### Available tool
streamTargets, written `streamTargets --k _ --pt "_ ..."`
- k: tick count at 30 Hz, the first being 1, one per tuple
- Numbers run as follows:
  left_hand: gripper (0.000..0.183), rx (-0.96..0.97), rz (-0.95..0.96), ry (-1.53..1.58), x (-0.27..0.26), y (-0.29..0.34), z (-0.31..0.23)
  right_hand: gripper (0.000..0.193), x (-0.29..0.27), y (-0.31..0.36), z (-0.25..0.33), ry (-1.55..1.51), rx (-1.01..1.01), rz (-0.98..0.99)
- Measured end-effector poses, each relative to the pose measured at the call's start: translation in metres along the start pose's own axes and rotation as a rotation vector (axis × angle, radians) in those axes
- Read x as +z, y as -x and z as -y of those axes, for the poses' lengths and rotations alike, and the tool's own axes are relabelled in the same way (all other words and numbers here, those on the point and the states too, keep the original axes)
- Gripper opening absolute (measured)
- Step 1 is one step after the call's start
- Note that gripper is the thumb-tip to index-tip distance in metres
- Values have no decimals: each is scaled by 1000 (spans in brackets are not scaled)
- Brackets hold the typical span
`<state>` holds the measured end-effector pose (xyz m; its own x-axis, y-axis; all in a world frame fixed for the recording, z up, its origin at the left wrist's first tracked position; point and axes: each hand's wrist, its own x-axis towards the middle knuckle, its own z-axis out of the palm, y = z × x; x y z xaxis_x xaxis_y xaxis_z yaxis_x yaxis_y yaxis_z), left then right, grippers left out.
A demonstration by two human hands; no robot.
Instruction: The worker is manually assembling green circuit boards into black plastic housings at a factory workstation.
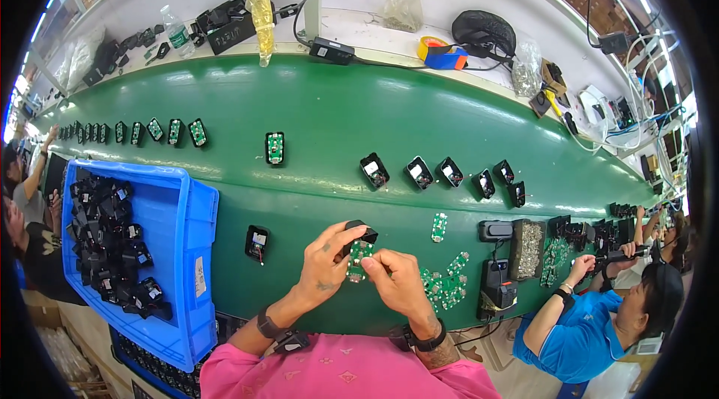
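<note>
My left hand (326,264) grips a small black plastic housing (365,232) near the front of the green bench. A green circuit board (359,258) stands at the housing's opening, and the thumb and fingers of my right hand (395,275) are closed on its edge. Whether the board is seated in the housing I cannot tell. Just right of my right hand lies a pile of loose green boards (447,286), with a single board (440,227) beyond it. Left of my hands, an open black housing (257,242) shows a white part and wires inside.
A blue crate (183,249) of black housings stands at the left. Housings with boards (198,132) line the far left; open housings (419,173) sit beyond my hands. A soldering station (498,286) stands right, near a co-worker in a blue shirt (569,331). A shelf (359,43) runs behind.
</note>
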<state>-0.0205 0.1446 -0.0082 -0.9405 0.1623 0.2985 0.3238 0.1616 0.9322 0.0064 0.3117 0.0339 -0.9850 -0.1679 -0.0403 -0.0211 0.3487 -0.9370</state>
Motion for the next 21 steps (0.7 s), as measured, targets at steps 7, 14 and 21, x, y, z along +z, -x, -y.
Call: streamTargets --k 7,14,21 --pt "52 40 -65 -27 5 1 -16 20 16 5 -2 -91 76 -252" --pt "53 -234 144 396 -10 4 -6 26 13 -10 6 108 -36 -369" --pt "31 -364 -25 371 0 2 -8 16 21 -12 -2 334 -30 -319"
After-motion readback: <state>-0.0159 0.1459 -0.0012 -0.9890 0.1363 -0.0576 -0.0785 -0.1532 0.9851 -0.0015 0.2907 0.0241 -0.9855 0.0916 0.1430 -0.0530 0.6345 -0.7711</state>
